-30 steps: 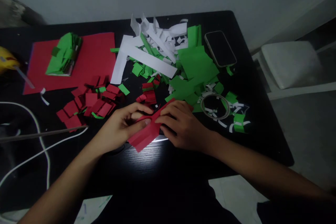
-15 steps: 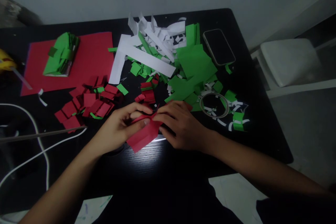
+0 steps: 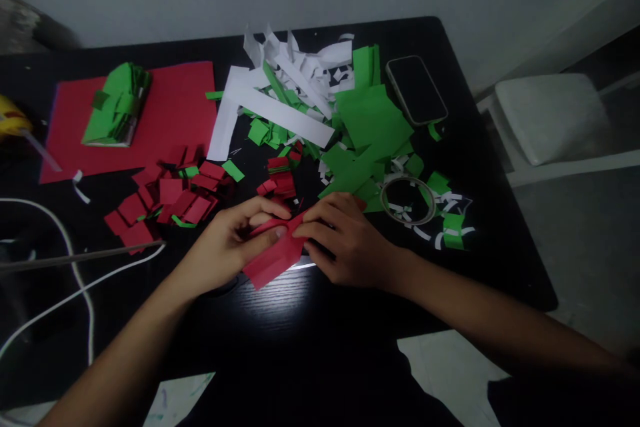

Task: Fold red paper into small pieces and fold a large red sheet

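Note:
A sheet of red paper (image 3: 273, 261) is held just above the front of the black table, partly covered by my fingers. My left hand (image 3: 235, 240) pinches its left side, thumb on top and fingers beneath. On the right side, my right hand (image 3: 345, 240) is closed over the paper with bent fingers. Whether a scissor or other tool is between the hands cannot be seen. Just beyond the hands lie small red paper pieces (image 3: 284, 185). A heap of folded red pieces (image 3: 171, 191) with green bits sits to the left of my left hand.
Green paper sheets (image 3: 373, 120), white paper strips (image 3: 287, 113), a tape ring (image 3: 409, 200) and a phone (image 3: 417, 90) lie beyond and right. A green paper bundle (image 3: 117, 105) rests on a red sheet (image 3: 175, 100). White cables (image 3: 75, 267) and a yellow glue gun (image 3: 13, 119) are left.
My right hand's fingers have shifted slightly on the red paper, and more of its surface shows between the hands. My left hand stays almost where it was.

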`<state>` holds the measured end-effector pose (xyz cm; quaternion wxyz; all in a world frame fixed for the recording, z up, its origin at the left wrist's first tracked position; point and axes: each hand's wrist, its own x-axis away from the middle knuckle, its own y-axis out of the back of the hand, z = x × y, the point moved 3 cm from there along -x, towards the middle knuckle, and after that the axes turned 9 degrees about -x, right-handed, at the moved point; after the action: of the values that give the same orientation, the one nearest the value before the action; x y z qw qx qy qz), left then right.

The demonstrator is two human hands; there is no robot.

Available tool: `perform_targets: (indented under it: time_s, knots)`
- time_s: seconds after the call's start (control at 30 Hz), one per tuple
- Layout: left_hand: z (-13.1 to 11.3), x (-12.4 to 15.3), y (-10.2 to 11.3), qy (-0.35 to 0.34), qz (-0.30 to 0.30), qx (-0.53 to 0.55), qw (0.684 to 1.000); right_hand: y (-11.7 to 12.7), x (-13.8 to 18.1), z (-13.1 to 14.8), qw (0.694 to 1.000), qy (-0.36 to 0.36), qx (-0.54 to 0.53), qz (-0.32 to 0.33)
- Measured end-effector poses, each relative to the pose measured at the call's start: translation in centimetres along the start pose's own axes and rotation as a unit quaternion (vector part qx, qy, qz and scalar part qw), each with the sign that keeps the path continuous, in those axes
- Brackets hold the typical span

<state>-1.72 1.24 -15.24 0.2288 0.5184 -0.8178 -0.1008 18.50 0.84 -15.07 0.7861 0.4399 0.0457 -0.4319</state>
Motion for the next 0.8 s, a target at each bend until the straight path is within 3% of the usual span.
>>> perform_targets:
  time_s: [0.43,0.7,0.8]
  knots:
    - [-0.25,0.1,0.04,-0.047,-0.011,-0.045,0.998,0.14,0.14,0.44,0.997,0.033,0.07,-0.021]
    - [-0.21,0.79,-0.14,-0.079,-0.104,-0.108,0.986,0.37,-0.12,0.84,0.993,-0.008,0.114,-0.038]
    - [-0.62,0.84,-0.34,-0.103,-0.111,-0.138,0.979,0.44,-0.25,0.93,0.992,-0.012,0.12,-0.045]
